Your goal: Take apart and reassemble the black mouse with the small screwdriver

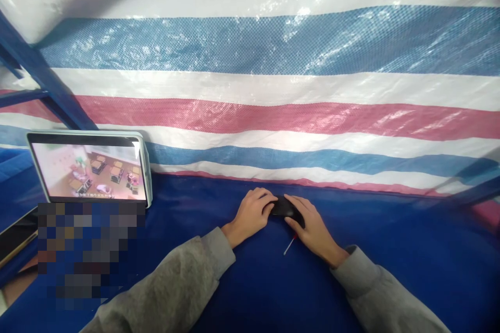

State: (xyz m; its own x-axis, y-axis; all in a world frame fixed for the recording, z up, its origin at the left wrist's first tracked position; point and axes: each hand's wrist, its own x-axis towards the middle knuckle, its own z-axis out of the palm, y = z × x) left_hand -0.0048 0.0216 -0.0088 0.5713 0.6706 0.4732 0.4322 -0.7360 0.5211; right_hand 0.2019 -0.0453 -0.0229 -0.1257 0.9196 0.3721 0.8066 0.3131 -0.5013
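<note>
Left hand (252, 213) and right hand (313, 226) grip black mouse-like object (281, 207) from both ends — screwdriver (289, 246), just nearside, might roll if right wrist nudges it.

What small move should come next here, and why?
Perhaps the right hand should pick up the screwdriver: it lies close by, and both hands are on what looks like a black mouse, which the left hand could probably steady alone.

Lit tablet (89, 170), striped sheeting (250, 44), blue bar (62, 91)
</note>
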